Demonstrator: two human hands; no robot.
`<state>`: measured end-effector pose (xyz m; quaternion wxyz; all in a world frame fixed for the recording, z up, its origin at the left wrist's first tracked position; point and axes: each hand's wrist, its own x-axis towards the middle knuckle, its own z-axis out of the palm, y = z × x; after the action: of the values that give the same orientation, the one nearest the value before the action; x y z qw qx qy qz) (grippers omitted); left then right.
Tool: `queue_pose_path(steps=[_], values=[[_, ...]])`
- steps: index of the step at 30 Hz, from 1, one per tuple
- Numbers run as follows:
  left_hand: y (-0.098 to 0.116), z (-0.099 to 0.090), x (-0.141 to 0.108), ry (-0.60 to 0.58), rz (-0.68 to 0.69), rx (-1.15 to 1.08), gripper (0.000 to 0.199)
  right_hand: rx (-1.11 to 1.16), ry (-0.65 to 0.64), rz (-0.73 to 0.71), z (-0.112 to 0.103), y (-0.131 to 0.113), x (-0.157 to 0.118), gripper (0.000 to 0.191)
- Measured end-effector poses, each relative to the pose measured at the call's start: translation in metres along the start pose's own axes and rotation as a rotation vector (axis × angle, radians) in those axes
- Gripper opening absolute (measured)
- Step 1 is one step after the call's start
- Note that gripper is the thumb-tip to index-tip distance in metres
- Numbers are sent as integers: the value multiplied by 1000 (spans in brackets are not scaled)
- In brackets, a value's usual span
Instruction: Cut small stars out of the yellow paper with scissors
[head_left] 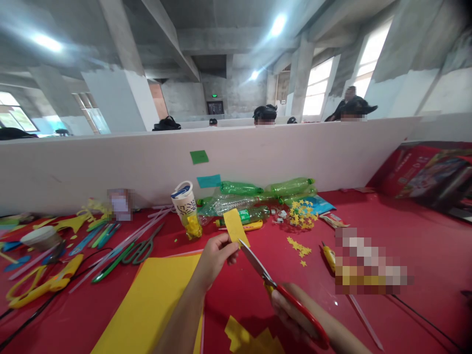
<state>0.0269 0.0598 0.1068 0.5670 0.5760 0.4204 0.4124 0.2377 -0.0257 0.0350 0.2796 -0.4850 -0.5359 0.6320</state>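
Ceiling lamps (279, 24) flare white with bluish streaks above a dim, grey ceiling (236, 42), while daylight burns out the windows (319, 91) at right and the window (14, 112) at far left. Light on the red table (416, 241) is even and moderate, with soft shadow beneath the right hand (291, 310) and pale highlights on the bottles (241, 188). The wide lens tilts the pillars (120, 64) and stretches the edges; the upper right corner falls to black. Distant detail is soft, and blocky pixelation masks several patches, the largest at right.
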Motion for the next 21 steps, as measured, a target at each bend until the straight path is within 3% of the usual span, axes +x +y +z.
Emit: queue_pose_path(steps=[13,21], values=[[-1,0,0,0,-13,-1,16,-50,-4,-18,3,-18,-6,59],[-5,4,1,-1,42,-24,18,42,-2,-20,5,-1,0,52]])
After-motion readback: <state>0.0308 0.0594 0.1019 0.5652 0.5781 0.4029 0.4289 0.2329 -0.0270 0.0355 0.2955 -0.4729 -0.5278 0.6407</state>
